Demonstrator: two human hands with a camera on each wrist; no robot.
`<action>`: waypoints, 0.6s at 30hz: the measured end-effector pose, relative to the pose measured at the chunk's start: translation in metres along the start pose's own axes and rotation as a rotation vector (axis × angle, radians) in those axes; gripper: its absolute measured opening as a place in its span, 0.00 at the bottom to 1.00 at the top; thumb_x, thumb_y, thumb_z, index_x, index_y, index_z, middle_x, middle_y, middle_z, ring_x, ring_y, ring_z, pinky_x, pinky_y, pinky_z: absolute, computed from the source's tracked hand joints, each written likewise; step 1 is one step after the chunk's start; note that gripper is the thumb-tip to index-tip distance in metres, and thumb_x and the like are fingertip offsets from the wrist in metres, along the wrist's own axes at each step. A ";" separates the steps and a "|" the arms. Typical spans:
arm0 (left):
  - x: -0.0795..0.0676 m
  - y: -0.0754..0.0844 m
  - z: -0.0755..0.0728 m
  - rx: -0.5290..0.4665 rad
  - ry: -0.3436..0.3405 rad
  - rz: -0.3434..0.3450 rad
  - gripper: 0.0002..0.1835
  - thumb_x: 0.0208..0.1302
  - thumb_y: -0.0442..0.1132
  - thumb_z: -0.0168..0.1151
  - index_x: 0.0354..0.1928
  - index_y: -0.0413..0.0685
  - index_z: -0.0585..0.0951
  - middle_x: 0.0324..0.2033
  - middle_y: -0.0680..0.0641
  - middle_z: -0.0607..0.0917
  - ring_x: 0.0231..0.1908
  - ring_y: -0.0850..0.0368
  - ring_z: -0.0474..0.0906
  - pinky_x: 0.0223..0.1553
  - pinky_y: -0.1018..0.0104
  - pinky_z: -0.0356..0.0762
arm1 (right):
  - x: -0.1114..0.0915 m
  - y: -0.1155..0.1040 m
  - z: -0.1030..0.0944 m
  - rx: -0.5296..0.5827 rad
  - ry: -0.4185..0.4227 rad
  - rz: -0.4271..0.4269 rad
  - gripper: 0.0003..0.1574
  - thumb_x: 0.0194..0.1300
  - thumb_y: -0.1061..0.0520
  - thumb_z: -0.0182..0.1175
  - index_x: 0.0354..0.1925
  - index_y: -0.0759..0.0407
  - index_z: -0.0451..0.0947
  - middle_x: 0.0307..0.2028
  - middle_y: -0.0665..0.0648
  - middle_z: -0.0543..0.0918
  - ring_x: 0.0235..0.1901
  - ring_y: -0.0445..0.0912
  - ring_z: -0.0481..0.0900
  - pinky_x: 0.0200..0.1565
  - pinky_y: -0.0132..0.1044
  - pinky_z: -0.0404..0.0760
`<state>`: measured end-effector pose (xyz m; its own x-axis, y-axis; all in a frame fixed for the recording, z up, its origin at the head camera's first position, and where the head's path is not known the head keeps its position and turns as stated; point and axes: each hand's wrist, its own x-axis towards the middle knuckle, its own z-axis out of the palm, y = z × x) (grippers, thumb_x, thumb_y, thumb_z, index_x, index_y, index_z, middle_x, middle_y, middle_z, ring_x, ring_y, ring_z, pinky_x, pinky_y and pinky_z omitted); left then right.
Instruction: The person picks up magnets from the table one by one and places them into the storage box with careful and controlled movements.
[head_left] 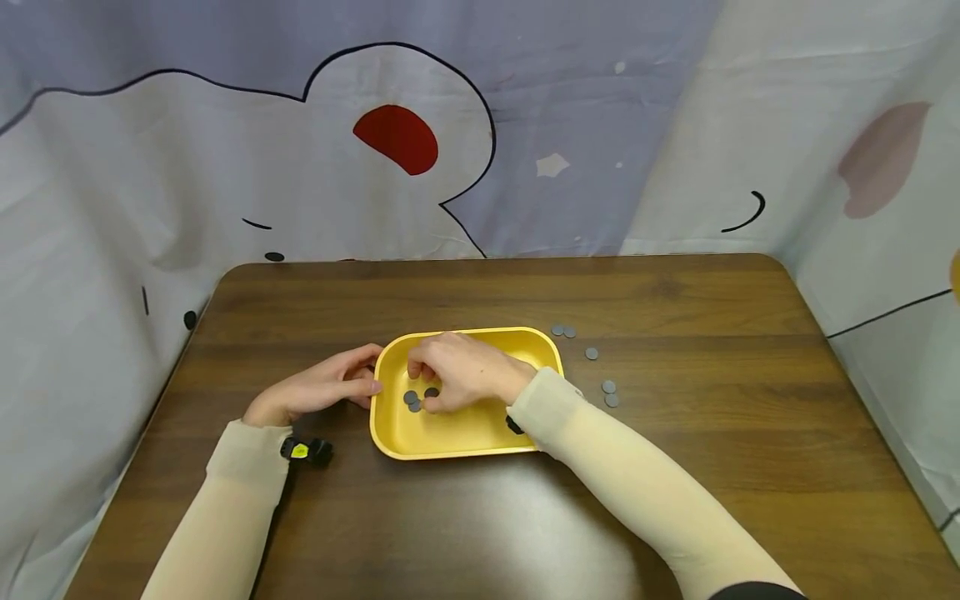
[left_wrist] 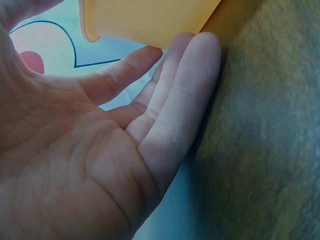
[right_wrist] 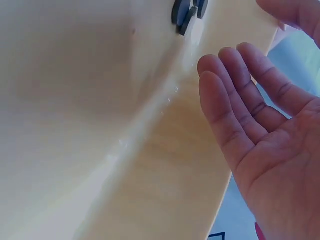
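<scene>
A yellow tray [head_left: 465, 450] with a raised rim stands on the wooden table. Small grey discs [head_left: 411, 397] lie on its floor toward the left. My right hand [head_left: 471, 371] is inside the tray, just right of those discs. In the right wrist view its fingers [right_wrist: 212, 95] are loosely bent, with nothing seen between them; dark discs [right_wrist: 188, 20] lie beyond the fingertips. At the tray's left end is my left hand [head_left: 322, 387], thumb near the rim. The left wrist view has its fairly straight fingers [left_wrist: 187, 85] against the tray's outer wall [left_wrist: 145, 22].
Several more grey discs [head_left: 592, 353] lie on the table [head_left: 720, 433] to the right of the tray, some in touching pairs. A printed curtain [head_left: 585, 125] hangs behind the table and along its sides.
</scene>
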<state>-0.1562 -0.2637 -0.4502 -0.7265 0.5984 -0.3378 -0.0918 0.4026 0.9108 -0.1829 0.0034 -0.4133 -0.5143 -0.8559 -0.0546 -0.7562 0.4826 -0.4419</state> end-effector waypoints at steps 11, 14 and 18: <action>0.000 -0.004 0.000 0.023 0.007 -0.015 0.29 0.76 0.44 0.57 0.71 0.38 0.64 0.53 0.35 0.81 0.48 0.50 0.84 0.52 0.63 0.87 | -0.021 0.000 -0.022 0.066 0.089 -0.024 0.20 0.58 0.49 0.73 0.46 0.54 0.82 0.39 0.51 0.83 0.40 0.42 0.81 0.44 0.31 0.79; 0.001 -0.003 -0.001 0.022 0.009 -0.015 0.30 0.76 0.44 0.58 0.71 0.38 0.64 0.53 0.35 0.81 0.48 0.50 0.84 0.52 0.63 0.87 | -0.033 0.002 -0.035 0.074 0.134 -0.037 0.19 0.58 0.49 0.74 0.46 0.53 0.82 0.39 0.50 0.83 0.39 0.41 0.81 0.44 0.30 0.79; 0.001 -0.002 0.000 0.028 0.014 -0.009 0.29 0.76 0.44 0.58 0.71 0.38 0.64 0.53 0.35 0.80 0.47 0.50 0.84 0.52 0.63 0.87 | -0.054 0.009 -0.050 0.087 0.194 -0.046 0.19 0.58 0.50 0.74 0.46 0.53 0.83 0.39 0.49 0.83 0.39 0.41 0.81 0.44 0.32 0.82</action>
<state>-0.1567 -0.2643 -0.4519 -0.7349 0.5852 -0.3426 -0.0794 0.4275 0.9005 -0.1823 0.0634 -0.3693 -0.5547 -0.8207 0.1370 -0.7470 0.4187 -0.5164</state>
